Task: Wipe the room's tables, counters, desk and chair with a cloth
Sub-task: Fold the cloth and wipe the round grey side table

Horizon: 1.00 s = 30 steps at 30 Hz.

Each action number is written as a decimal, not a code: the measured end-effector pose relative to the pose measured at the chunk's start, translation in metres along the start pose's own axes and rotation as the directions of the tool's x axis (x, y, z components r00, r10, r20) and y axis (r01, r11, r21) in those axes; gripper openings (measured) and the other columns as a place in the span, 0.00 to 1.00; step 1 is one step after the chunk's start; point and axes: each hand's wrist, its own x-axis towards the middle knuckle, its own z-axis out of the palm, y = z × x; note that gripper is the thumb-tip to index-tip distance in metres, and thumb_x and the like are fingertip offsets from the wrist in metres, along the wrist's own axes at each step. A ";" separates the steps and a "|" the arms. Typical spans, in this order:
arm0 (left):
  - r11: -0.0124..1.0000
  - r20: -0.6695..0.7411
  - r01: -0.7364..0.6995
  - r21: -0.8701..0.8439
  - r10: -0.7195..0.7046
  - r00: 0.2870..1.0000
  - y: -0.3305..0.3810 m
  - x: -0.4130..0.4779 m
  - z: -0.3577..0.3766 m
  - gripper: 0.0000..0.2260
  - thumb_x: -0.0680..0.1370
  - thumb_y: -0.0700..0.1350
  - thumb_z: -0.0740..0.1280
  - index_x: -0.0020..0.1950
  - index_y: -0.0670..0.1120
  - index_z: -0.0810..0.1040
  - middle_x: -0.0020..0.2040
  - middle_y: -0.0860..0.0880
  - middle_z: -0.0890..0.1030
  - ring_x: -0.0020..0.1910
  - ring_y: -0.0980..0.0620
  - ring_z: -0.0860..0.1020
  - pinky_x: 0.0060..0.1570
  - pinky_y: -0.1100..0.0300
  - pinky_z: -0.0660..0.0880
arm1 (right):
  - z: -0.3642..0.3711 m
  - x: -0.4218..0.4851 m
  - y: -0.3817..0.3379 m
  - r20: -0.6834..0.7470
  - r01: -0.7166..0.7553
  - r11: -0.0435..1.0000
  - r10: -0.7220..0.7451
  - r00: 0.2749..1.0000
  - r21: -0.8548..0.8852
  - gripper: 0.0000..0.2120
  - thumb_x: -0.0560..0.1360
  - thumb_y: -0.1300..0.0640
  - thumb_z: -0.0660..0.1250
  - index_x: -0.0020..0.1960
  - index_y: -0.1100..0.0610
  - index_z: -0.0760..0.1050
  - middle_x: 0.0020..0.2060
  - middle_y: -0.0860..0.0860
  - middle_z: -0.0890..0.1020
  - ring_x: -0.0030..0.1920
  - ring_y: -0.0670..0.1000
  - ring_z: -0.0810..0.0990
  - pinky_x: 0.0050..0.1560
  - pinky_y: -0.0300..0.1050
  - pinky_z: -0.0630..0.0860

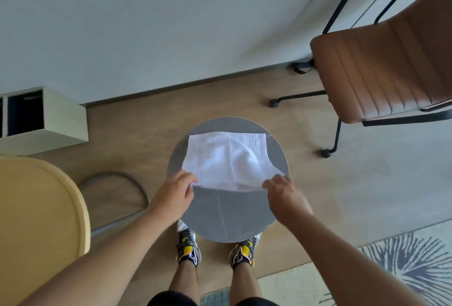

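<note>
A white cloth (227, 159) lies spread over the far half of a small round grey table (227, 215) right below me. My left hand (175, 194) pinches the cloth's near left corner. The near right corner is pinched by my right hand (283, 195). The near edge of the cloth is lifted slightly off the tabletop between the two hands. A brown leather office chair (381, 66) on black castors stands at the upper right.
A round light-wood table (41, 208) fills the lower left, with a grey curved base (117, 176) on the floor beside it. A pale open-fronted cabinet (49, 119) stands against the wall at left. A patterned rug (403, 264) covers the lower right floor. My feet stand under the grey table.
</note>
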 end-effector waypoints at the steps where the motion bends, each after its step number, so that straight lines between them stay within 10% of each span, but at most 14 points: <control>1: 1.000 0.054 0.009 0.022 -0.010 0.998 -0.007 -0.005 0.015 0.08 0.79 0.35 0.64 0.53 0.45 0.80 0.53 0.50 0.77 0.48 0.48 0.80 0.47 0.55 0.75 | 0.019 -0.003 0.002 0.061 -0.002 1.000 0.003 0.998 -0.011 0.18 0.78 0.64 0.58 0.64 0.51 0.75 0.59 0.51 0.72 0.64 0.55 0.70 0.55 0.51 0.77; 14: 0.963 0.589 -0.044 0.267 -0.126 0.798 -0.031 -0.007 0.102 0.11 0.81 0.50 0.60 0.55 0.53 0.82 0.56 0.55 0.77 0.55 0.51 0.77 0.55 0.53 0.76 | 0.121 0.012 0.001 0.398 -0.055 0.994 0.087 0.913 -0.091 0.12 0.80 0.50 0.54 0.52 0.49 0.75 0.47 0.48 0.77 0.52 0.55 0.78 0.43 0.48 0.71; 17: 0.982 0.497 0.003 0.189 -0.098 0.862 -0.038 0.010 0.113 0.10 0.81 0.49 0.60 0.49 0.50 0.81 0.51 0.54 0.76 0.51 0.52 0.77 0.53 0.51 0.77 | 0.123 0.037 0.001 0.192 0.027 0.996 -0.010 0.981 -0.086 0.08 0.83 0.53 0.56 0.55 0.51 0.74 0.47 0.50 0.75 0.52 0.55 0.78 0.42 0.49 0.72; 20: 0.988 0.361 -0.068 0.141 0.013 0.932 -0.046 0.031 0.131 0.12 0.83 0.48 0.61 0.64 0.48 0.78 0.65 0.52 0.73 0.67 0.52 0.71 0.61 0.52 0.75 | 0.131 0.062 0.004 0.019 0.176 0.978 -0.175 0.984 -0.110 0.14 0.82 0.54 0.61 0.68 0.52 0.71 0.66 0.54 0.72 0.66 0.59 0.72 0.58 0.54 0.75; 25: 0.914 0.110 -0.125 0.386 0.089 0.990 -0.053 0.061 0.169 0.29 0.84 0.55 0.59 0.83 0.48 0.57 0.82 0.39 0.52 0.82 0.38 0.52 0.77 0.40 0.59 | 0.160 0.103 0.003 0.004 0.250 0.956 -0.252 0.968 -0.154 0.32 0.84 0.40 0.54 0.83 0.45 0.45 0.83 0.56 0.40 0.81 0.62 0.36 0.78 0.69 0.47; 30: 0.889 -0.050 -0.091 0.449 0.126 0.991 -0.062 0.074 0.210 0.30 0.82 0.60 0.55 0.83 0.52 0.57 0.83 0.41 0.53 0.82 0.38 0.52 0.74 0.28 0.53 | 0.188 0.122 0.003 -0.150 0.262 0.949 -0.289 0.945 -0.177 0.33 0.82 0.33 0.50 0.83 0.45 0.52 0.83 0.57 0.48 0.81 0.66 0.44 0.73 0.79 0.49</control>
